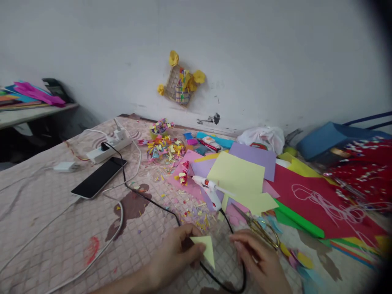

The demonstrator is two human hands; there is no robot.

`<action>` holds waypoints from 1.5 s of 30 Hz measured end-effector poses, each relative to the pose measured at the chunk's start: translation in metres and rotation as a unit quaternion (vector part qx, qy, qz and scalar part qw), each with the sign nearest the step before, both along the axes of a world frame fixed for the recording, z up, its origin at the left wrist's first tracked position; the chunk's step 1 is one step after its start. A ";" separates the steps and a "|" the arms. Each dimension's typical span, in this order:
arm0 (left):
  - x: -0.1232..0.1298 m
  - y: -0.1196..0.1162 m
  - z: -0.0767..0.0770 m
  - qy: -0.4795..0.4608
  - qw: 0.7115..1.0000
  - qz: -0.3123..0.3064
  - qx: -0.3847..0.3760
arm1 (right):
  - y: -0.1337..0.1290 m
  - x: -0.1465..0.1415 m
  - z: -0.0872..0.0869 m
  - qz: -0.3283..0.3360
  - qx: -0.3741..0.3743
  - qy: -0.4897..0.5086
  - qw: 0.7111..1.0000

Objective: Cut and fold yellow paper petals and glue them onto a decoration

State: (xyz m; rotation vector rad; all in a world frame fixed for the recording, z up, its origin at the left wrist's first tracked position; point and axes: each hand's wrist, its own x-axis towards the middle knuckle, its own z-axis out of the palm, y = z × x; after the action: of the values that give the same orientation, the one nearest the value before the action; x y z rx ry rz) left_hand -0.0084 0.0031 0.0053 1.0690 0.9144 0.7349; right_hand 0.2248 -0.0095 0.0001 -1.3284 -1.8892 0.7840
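A small folded piece of pale yellow paper (pixel 209 250) is pinched in my left hand (pixel 180 255), between thumb and fingers. To its right, my right hand (pixel 259 257) has its fingers bent and close together over the black cord; whether anything is between them is too small to tell. The black cord (pixel 153 201) passes by both hands and joins a white glue gun (pixel 211 192), which lies on coloured sheets beyond them. Gold-handled scissors (pixel 260 229) rest just past my right hand. A large pale yellow sheet (pixel 241 175) lies behind the glue gun.
A phone (pixel 99 178) and a power strip (pixel 109 150) with white cables lie on the left. Paper scraps (pixel 167 148) are heaped toward the wall. Red paper (pixel 306 196), pink string (pixel 333 206) and a blue box (pixel 333 141) are on the right.
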 end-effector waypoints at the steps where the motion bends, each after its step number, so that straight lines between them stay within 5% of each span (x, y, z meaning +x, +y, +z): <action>1: 0.000 -0.001 0.001 0.002 1.000 -0.009 0.008 | -0.001 -0.005 -0.001 0.014 -0.020 0.015 1.000; 6: -0.007 0.003 0.012 0.013 0.997 -0.010 0.075 | 0.001 -0.033 0.009 0.024 -0.147 0.114 0.982; 12: -0.016 0.016 0.020 -0.015 0.995 -0.005 0.099 | 0.020 -0.069 0.035 0.123 -0.243 0.192 0.943; 20: -0.015 0.017 0.013 -0.001 0.993 0.018 0.117 | 0.020 -0.080 0.026 0.050 -0.161 0.178 0.969; 27: -0.013 0.015 0.013 -0.032 0.999 0.025 0.004 | 0.005 -0.085 0.023 -0.062 0.081 0.007 0.995; 34: -0.019 0.017 0.014 -0.124 0.990 -0.028 -0.062 | 0.007 -0.076 0.022 -0.010 -0.112 0.211 0.971; 45: -0.018 0.023 0.002 -0.115 0.993 0.006 -0.029 | 0.012 -0.074 0.007 -0.074 -0.105 0.237 0.963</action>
State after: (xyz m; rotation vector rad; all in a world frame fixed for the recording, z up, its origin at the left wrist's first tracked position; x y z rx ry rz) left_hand -0.0266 0.0262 0.0069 0.9066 0.7412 0.8180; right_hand 0.1510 0.0027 0.0075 -1.2505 -1.3445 1.1330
